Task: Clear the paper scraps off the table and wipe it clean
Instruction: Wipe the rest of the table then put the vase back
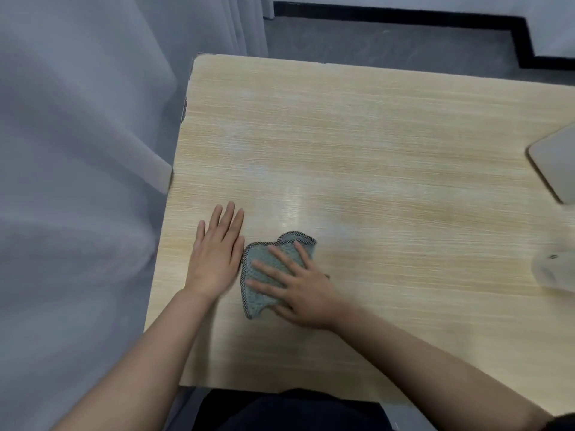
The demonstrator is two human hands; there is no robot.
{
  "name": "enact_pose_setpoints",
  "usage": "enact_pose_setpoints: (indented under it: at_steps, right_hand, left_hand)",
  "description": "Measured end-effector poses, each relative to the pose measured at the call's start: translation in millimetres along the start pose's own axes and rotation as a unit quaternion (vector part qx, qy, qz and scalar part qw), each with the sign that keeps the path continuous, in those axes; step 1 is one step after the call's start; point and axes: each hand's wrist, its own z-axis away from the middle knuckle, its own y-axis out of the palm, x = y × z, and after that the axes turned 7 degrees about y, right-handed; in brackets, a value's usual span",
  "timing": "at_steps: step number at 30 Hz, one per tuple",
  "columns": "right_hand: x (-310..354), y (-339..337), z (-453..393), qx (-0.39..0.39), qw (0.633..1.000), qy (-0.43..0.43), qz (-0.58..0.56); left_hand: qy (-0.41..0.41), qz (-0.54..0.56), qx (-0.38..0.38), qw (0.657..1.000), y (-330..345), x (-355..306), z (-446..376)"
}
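Soft even light, tabletop glare, motion blur

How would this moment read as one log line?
phase: wiping | right hand: presses grey dishcloth | left hand: flat on light wooden table

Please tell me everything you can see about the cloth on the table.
The cloth is small and grey-green, with a knitted-looking texture and a dark speckled border. It lies crumpled, not flat, on the near left part of the wooden table. The right hand presses on it with spread fingers, covering its right side. The left hand lies flat right beside its left edge.
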Motion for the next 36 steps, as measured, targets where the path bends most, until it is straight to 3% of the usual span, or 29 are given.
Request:
enact_pose_setpoints:
  at_steps: [2,4,7,10,13,17,20,24,27,32,36]
  right_hand:
    - [-23.7,-5.0,-6.3,-0.007,1.000,0.010,0.000]
    - [-58.5,-14.1,-19.2,-0.039,0.991,0.124,-0.023]
    - [-100.0,-33.0,-31.0,-0.051,0.949,0.307,-0.040]
    - [-108.7,-42.5,-36.5,-0.046,0.917,0.388,-0.076]
    - [-75.8,-35.1,-35.3,-0.036,0.924,0.374,-0.068]
    - [8.9,-8.4,-1.4,-0.013,0.976,0.209,-0.060]
    - [59.3,10.0,35.1,-0.001,0.995,0.090,-0.038]
    - [56.6,19.4,55.7,0.017,1.000,-0.007,-0.013]
    - [21.8,12.5,44.2,0.008,0.998,0.067,-0.019]
    - [-33.0,-8.1,27.1,-0.024,0.950,0.309,-0.031]
    - [-23.3,-11.2,25.5,-0.025,0.930,0.363,-0.049]
  left_hand:
    - [-0.009,0.006,0.001,1.000,1.9,-1.2,13.5]
    - [-0.015,0.011,0.004,1.000,4.3,-2.6,26.2]
    - [-0.021,0.014,0.010,1.000,8.0,-4.6,45.8]
    - [-0.026,0.012,0.016,0.999,11.1,-8.6,63.2]
    - [-0.032,0.010,0.016,0.999,13.8,-13.2,76.1]
    - [-0.038,0.012,0.020,0.999,18.0,-15.6,92.5]
    - [-0.041,0.017,0.024,0.999,18.5,-16.0,102.8]
    - [-0.048,0.013,0.037,0.998,17.1,-19.4,113.9]
    - [-0.053,0.007,0.049,0.997,15.5,-21.7,121.9]
    - [-0.059,-0.002,0.056,0.997,20.0,-25.1,133.2]
    - [-0.060,0.011,0.042,0.997,25.3,-25.1,137.1]
